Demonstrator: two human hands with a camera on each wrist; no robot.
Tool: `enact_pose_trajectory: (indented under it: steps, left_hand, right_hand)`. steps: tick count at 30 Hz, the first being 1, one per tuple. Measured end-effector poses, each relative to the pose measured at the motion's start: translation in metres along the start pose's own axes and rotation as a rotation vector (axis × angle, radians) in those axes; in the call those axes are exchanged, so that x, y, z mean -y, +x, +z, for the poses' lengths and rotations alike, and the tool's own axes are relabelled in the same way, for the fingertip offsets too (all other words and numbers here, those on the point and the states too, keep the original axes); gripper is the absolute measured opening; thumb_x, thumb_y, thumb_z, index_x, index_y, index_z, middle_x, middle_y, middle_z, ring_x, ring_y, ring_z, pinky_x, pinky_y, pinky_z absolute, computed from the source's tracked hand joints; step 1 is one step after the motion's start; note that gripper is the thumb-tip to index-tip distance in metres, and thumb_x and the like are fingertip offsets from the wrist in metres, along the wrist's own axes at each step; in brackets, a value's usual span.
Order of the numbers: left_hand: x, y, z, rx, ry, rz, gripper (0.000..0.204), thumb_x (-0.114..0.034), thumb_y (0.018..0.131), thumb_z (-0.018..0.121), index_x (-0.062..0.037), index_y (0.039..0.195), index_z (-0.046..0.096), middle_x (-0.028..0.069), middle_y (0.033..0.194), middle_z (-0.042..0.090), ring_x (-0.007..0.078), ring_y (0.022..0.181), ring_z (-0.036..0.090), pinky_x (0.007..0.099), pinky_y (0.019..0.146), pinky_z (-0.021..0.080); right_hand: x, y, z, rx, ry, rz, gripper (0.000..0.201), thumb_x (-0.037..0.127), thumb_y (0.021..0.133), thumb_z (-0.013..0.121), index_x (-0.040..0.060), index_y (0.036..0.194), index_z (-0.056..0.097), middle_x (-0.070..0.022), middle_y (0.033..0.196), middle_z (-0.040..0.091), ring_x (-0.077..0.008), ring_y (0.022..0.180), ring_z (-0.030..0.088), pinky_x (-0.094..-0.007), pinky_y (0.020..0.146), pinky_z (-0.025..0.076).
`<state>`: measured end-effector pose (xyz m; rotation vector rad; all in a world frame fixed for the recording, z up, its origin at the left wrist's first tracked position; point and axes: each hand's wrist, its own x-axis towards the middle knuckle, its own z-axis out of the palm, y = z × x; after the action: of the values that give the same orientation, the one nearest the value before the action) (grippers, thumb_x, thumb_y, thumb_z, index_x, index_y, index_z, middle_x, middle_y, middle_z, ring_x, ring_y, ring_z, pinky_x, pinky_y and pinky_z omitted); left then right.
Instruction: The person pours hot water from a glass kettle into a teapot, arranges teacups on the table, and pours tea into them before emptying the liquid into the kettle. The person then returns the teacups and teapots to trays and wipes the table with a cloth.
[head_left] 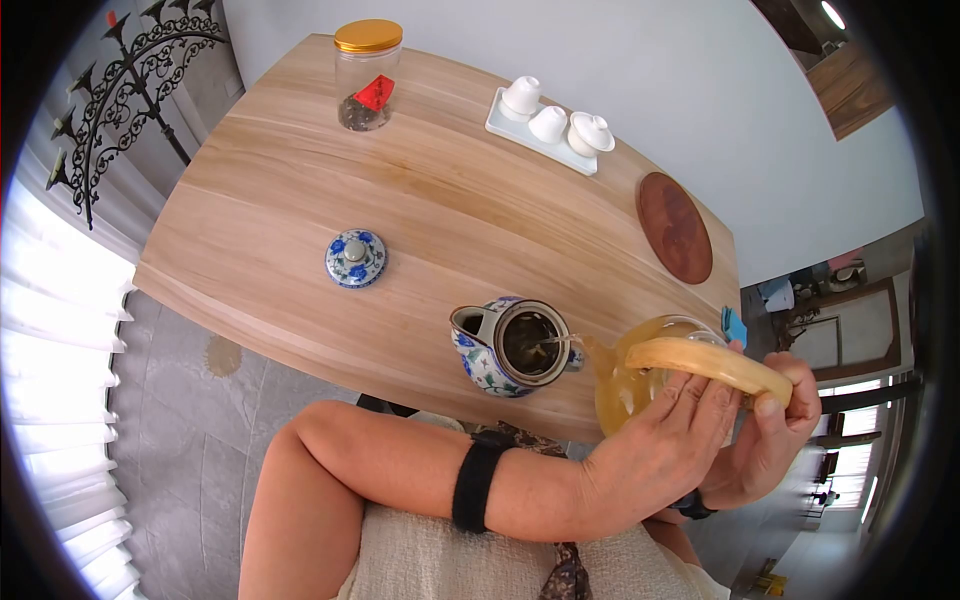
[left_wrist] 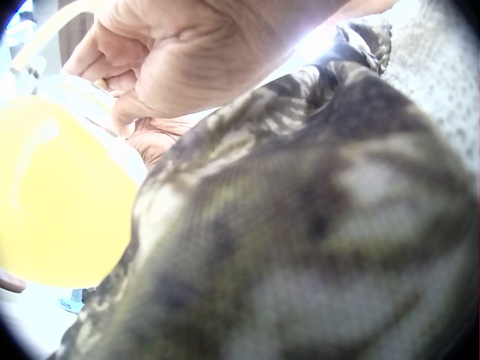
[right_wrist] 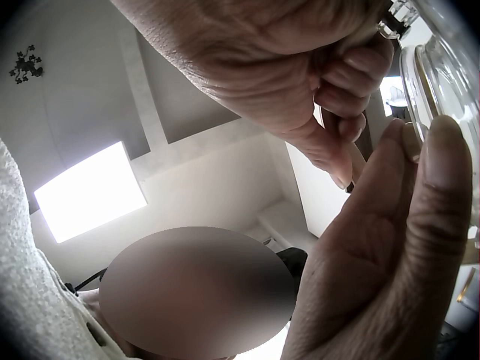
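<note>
A glass kettle [head_left: 622,385] of yellow liquid is tilted leftwards, its spout beside the mouth of a blue-and-white porcelain teapot [head_left: 490,372]. A thin stream runs into the teapot, where dark leaves show in liquid. My right hand [head_left: 775,435] grips the kettle's pale curved handle [head_left: 710,362] at its far end. Straight fingers of my left hand [head_left: 650,455] press at the kettle's top, under the handle. The right wrist view shows both hands close together by the glass rim [right_wrist: 424,82]. The teapot's flowered lid [head_left: 345,268] lies on the table.
A gold-lidded jar [head_left: 368,75] with dark contents stands at the back left of the wooden table [head_left: 260,180]. White cups share a tray [head_left: 510,130] at the back. A round brown board [head_left: 675,230] and a small blue object [head_left: 734,325] lie to the right.
</note>
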<state>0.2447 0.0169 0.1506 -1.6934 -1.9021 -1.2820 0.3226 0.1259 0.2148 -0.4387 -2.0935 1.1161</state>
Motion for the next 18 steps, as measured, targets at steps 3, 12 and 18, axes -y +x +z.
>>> enact_pose_trajectory:
  steps: [3,12,18]
  left_hand:
    - [0.0001,0.0,0.0003,-0.002,-0.001,0.0,0.049,-0.015,0.076,0.051,0.0106,0.118,0.052,0.0229,0.125,0.051,0.0302,0.109,0.058,0.0371,0.097,0.044]
    - [0.0001,-0.0004,0.0003,0.002,-0.002,0.005,0.049,-0.015,0.076,0.051,0.01,0.118,0.052,0.0222,0.122,0.054,0.0298,0.106,0.059,0.0371,0.096,0.045]
    - [0.0,-0.0007,-0.0004,-0.013,-0.013,0.004,0.047,-0.015,0.076,0.052,0.0095,0.116,0.053,0.0219,0.119,0.055,0.0296,0.104,0.06,0.0377,0.095,0.046]
  right_hand:
    - [-0.0011,-0.0005,-0.0013,-0.002,-0.001,0.003,0.04,0.033,0.077,0.071,0.004,0.069,0.046,0.0022,0.067,0.039,-0.0066,0.063,0.035,-0.0217,0.061,0.029]
    - [-0.001,-0.0003,-0.002,0.006,-0.004,0.008,0.039,0.033,0.076,0.072,0.004,0.07,0.046,0.0022,0.068,0.039,-0.0067,0.063,0.034,-0.0219,0.062,0.029]
    - [-0.0019,-0.0003,-0.0046,0.0,0.01,0.01,0.038,0.031,0.075,0.074,0.003,0.071,0.048,0.0018,0.068,0.042,-0.0069,0.064,0.037,-0.0221,0.062,0.031]
